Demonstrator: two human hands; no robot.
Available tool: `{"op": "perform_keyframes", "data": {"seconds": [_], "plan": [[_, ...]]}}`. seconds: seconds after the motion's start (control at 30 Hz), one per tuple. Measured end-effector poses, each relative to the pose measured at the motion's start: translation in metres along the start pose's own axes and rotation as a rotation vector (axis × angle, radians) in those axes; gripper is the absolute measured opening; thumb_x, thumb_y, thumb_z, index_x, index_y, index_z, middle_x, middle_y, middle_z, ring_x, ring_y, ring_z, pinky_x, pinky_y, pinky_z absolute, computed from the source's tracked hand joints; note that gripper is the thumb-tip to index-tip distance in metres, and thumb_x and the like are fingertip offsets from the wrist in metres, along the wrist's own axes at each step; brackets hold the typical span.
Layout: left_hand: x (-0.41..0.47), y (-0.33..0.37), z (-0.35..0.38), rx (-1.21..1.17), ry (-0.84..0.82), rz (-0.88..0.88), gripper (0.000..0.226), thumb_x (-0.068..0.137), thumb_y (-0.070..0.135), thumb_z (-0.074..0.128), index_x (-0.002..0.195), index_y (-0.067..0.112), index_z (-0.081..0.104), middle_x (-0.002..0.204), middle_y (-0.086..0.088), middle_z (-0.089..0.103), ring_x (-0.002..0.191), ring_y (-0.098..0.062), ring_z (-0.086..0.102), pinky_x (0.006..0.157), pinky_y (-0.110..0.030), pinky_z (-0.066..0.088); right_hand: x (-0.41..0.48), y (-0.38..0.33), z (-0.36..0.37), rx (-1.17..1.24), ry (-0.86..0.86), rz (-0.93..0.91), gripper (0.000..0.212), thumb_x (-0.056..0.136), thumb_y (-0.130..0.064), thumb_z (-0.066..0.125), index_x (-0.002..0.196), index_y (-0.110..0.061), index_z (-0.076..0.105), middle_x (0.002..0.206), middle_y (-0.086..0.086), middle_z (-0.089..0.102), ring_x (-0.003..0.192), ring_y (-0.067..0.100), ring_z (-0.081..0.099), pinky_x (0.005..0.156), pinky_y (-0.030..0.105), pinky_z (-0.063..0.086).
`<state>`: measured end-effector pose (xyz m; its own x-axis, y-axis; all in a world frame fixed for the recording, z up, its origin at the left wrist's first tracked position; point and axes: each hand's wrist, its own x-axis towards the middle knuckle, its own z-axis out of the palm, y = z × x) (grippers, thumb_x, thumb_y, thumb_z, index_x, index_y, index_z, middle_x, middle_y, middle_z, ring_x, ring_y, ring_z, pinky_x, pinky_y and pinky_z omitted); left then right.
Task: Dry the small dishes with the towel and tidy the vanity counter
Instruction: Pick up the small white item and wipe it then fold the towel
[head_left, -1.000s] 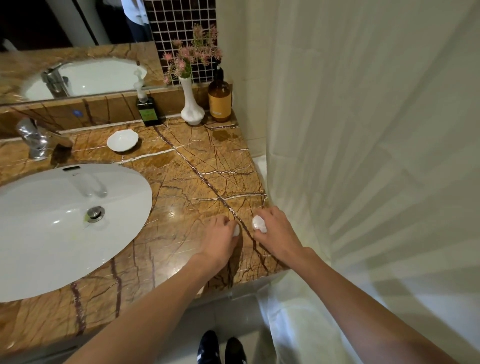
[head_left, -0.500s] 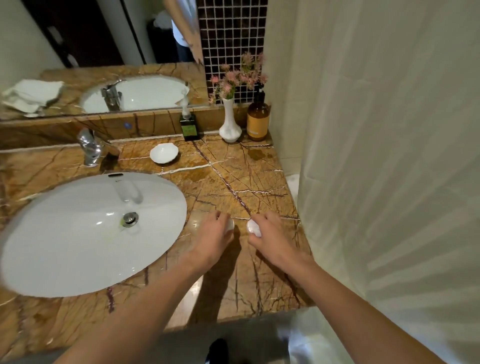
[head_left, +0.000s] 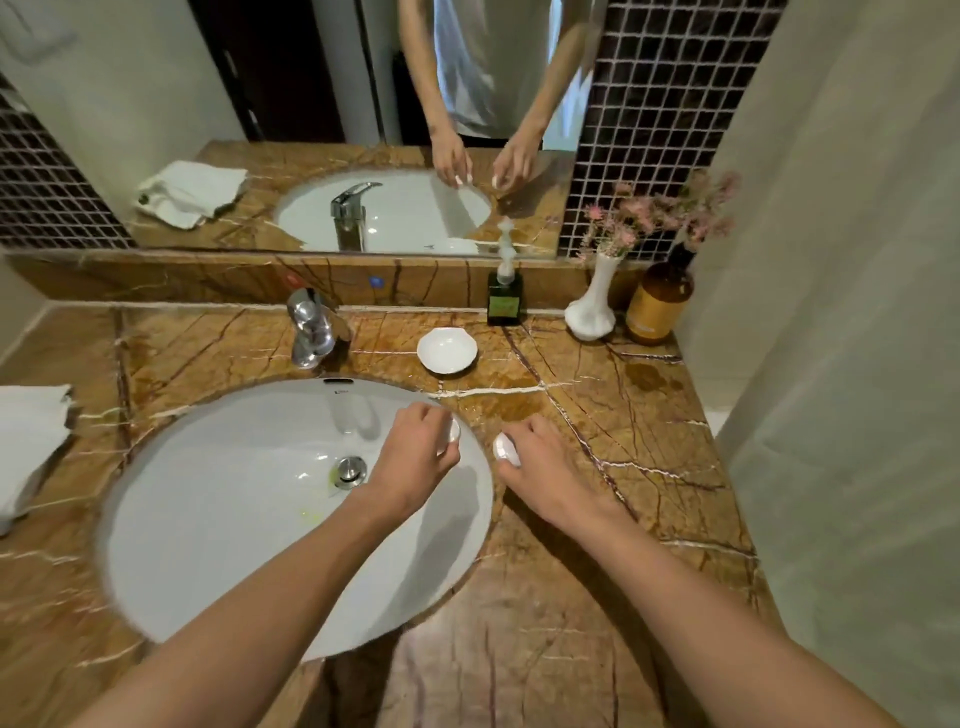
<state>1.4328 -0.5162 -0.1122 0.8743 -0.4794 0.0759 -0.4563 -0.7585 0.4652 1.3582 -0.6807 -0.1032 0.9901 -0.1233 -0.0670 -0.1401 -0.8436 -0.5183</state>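
Note:
My left hand (head_left: 415, 457) hovers over the right side of the sink (head_left: 218, 499), fingers closed around a small white object (head_left: 453, 431) that is mostly hidden. My right hand (head_left: 540, 467) rests over the marble counter (head_left: 623, 415) just right of the sink rim, closed on another small white object (head_left: 505, 448). A small white dish (head_left: 447, 350) sits on the counter behind the sink, right of the faucet. A folded white towel (head_left: 26, 441) lies at the far left edge of the counter.
A chrome faucet (head_left: 310, 327) stands behind the sink. Along the back ledge are a green soap dispenser (head_left: 505, 296), a white vase (head_left: 592, 306) with pink flowers and an amber bottle (head_left: 658, 306). A shower curtain (head_left: 857, 364) hangs at the right.
Both hands have moved left along the counter with the small white objects, the left one now over the sink. My view has swung left and up, bringing the towel into sight.

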Motion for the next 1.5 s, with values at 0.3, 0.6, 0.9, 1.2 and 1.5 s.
{"op": "perform_keyframes", "data": {"seconds": [0.3,0.6,0.9,1.2,1.5], "plan": [[0.049,-0.035,-0.018,0.001,-0.002,-0.009,0.025,0.091,0.023,0.054,0.109,0.007,0.059,0.106,-0.011,0.059,0.101,-0.026,0.048,0.086,-0.038,0.044,0.068,-0.033,0.011,0.032,0.009,0.002,0.039,0.084,-0.019,0.059,0.123,-0.015,0.056,0.111,0.005,0.048,0.107,0.02,0.043,0.086,0.027,0.034],[0.118,-0.042,-0.007,0.032,-0.026,-0.042,0.031,0.087,0.025,0.06,0.114,0.009,0.057,0.117,-0.011,0.061,0.109,-0.027,0.05,0.091,-0.038,0.043,0.1,-0.011,0.009,0.046,0.001,0.019,0.035,0.085,-0.019,0.06,0.119,-0.016,0.054,0.113,0.003,0.046,0.108,0.018,0.041,0.084,0.028,0.035],[0.155,-0.048,0.027,0.08,-0.037,-0.126,0.045,0.083,0.025,0.066,0.124,0.013,0.053,0.124,-0.011,0.06,0.114,-0.027,0.051,0.095,-0.039,0.042,0.13,0.013,0.01,0.085,-0.005,0.033,0.049,0.085,-0.021,0.062,0.132,-0.019,0.047,0.119,0.0,0.046,0.112,0.016,0.041,0.085,0.026,0.034],[0.167,-0.044,0.035,0.132,0.003,-0.092,0.034,0.082,0.03,0.066,0.113,0.019,0.057,0.115,-0.003,0.066,0.109,-0.022,0.055,0.089,-0.036,0.032,0.15,0.013,0.01,0.116,-0.035,-0.036,0.055,0.086,-0.021,0.056,0.138,-0.019,0.04,0.124,0.001,0.044,0.114,0.015,0.039,0.091,0.029,0.036],[0.159,-0.047,0.035,0.119,0.038,-0.086,0.032,0.082,0.029,0.066,0.111,0.016,0.059,0.116,-0.004,0.065,0.113,-0.023,0.053,0.091,-0.037,0.032,0.186,0.002,0.013,0.061,-0.027,-0.057,0.06,0.084,-0.026,0.062,0.139,-0.013,0.041,0.127,0.006,0.046,0.119,0.021,0.04,0.097,0.036,0.039]]}}
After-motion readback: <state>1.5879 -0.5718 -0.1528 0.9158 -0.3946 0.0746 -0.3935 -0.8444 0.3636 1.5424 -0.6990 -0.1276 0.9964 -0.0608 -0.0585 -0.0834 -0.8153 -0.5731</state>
